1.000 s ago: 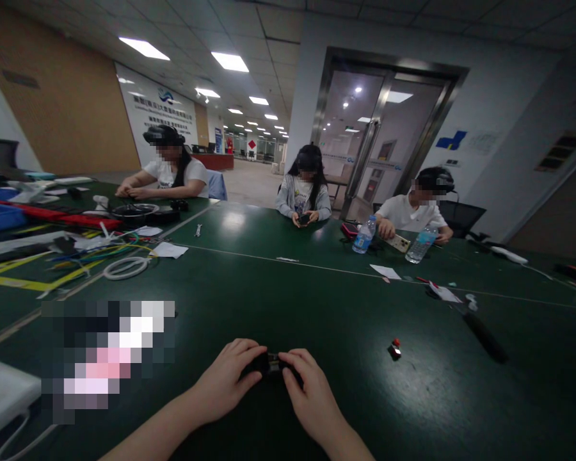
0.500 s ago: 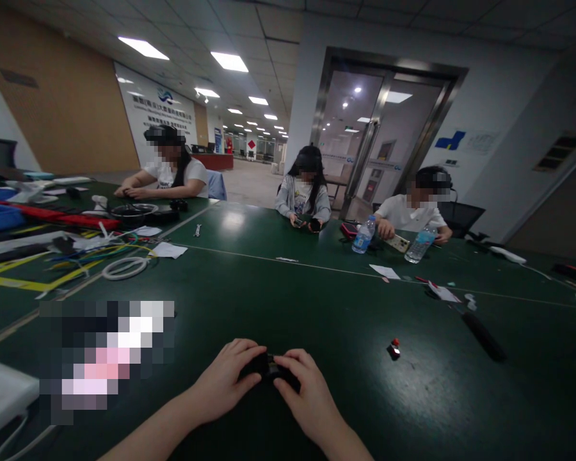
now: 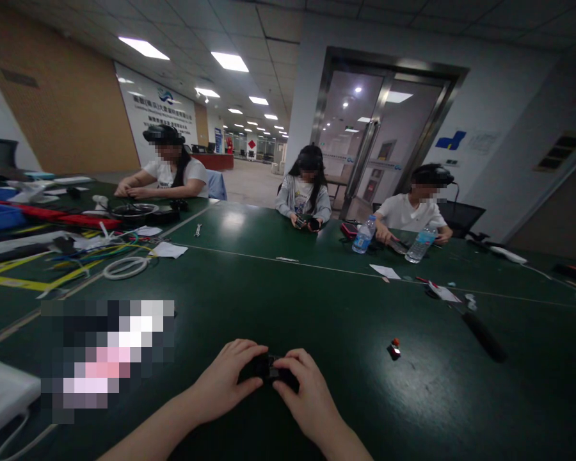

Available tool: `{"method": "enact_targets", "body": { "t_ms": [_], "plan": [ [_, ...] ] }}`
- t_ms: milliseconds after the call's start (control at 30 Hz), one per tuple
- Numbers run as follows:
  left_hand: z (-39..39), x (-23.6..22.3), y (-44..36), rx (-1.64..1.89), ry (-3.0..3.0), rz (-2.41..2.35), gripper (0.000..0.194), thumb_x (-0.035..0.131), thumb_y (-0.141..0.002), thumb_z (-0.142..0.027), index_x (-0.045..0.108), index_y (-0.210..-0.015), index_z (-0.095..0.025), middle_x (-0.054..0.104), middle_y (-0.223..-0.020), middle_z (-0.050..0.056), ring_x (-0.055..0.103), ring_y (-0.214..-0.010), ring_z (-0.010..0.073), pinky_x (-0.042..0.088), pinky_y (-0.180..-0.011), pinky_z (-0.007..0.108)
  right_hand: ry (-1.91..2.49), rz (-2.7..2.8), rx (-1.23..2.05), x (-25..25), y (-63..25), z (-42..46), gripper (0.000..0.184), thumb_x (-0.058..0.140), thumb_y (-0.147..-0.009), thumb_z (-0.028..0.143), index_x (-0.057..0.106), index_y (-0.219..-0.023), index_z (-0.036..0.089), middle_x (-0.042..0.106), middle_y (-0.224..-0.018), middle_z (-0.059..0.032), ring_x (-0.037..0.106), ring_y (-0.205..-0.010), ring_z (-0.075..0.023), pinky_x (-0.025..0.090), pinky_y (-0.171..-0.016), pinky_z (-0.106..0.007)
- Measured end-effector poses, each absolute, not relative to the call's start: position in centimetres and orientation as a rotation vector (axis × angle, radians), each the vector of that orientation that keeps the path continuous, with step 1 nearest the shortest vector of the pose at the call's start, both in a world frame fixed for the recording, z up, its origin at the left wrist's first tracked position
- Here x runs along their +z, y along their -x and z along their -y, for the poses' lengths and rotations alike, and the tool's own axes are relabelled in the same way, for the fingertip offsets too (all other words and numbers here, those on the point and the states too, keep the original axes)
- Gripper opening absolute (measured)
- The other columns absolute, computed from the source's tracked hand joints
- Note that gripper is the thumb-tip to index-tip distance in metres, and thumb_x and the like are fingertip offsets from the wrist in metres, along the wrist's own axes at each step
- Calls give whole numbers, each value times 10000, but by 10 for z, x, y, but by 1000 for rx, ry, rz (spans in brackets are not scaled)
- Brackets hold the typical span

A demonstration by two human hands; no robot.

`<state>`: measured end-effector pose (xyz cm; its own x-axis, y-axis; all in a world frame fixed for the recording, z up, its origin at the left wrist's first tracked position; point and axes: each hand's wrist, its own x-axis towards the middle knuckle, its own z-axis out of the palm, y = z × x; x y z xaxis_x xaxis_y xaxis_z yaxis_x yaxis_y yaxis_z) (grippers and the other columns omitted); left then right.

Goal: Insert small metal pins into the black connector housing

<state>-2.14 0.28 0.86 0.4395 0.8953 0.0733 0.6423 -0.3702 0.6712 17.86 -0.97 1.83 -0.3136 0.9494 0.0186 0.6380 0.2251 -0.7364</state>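
A small black object (image 3: 270,370) lies between my two hands, low over the green table (image 3: 326,307); its kind is too dark to make out. My left hand (image 3: 230,378) grips its left side, thumb in front and fingers behind. On its right side my right hand (image 3: 304,387) pinches it the same way, with the index finger near the middle of its top. Much of the object is hidden by my fingers. To the right, apart from my hands, sits a small red and dark item (image 3: 394,349).
Papers, cables and a coiled white cord (image 3: 125,268) lie at the left, near a white device (image 3: 4,390). Two water bottles (image 3: 363,235) stand at the far right. A black-handled tool (image 3: 484,336) lies at the right. Several people sit across the table.
My hands stay in nearly the same place, and the black object appears slightly tilted between them. Across the table, the person at the right has lowered a phone towards the tabletop.
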Motion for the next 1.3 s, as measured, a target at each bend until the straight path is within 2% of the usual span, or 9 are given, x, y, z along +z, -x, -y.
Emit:
{"method": "enact_targets", "body": {
  "t_ms": [400, 700, 900, 1300],
  "plan": [
    [-3, 9, 21, 590, -2120, -1297, 463, 607, -720, -276, 481, -1165, -292, 540, -1137, 23, 452, -1075, 231, 345, -926, 401, 1442, 2067, 838, 22, -178, 12, 220, 527, -729, 182, 582, -913, 290, 521, -975, 4, 500, -929, -182, 390, -798, -310],
    [-5, 6, 21, 597, -2126, -1293, 401, 590, -726, -242, 514, -1117, -290, 558, -1097, 14, 471, -1046, 221, 358, -914, 383, 1444, 2086, 814, 22, -179, 15, 226, 542, -731, 179, 573, -920, 299, 518, -992, 9, 493, -918, -176, 388, -774, -300],
    [-7, 0, 22, 609, -2144, -1291, 440, 595, -713, -243, 502, -1140, -291, 559, -1106, 17, 468, -1050, 227, 353, -916, 389, 1415, 2100, 741, 19, -177, 14, 227, 561, -723, 164, 579, -913, 286, 527, -956, 4, 487, -904, -173, 370, -783, -299],
    [-7, 0, 22, 591, -2139, -1313, 411, 587, -710, -261, 524, -1115, -299, 566, -1103, 13, 472, -1055, 232, 357, -923, 395, 1387, 1979, 868, 22, -178, 14, 218, 558, -715, 178, 586, -897, 293, 530, -952, 9, 497, -906, -174, 382, -776, -299]
  ]
}}
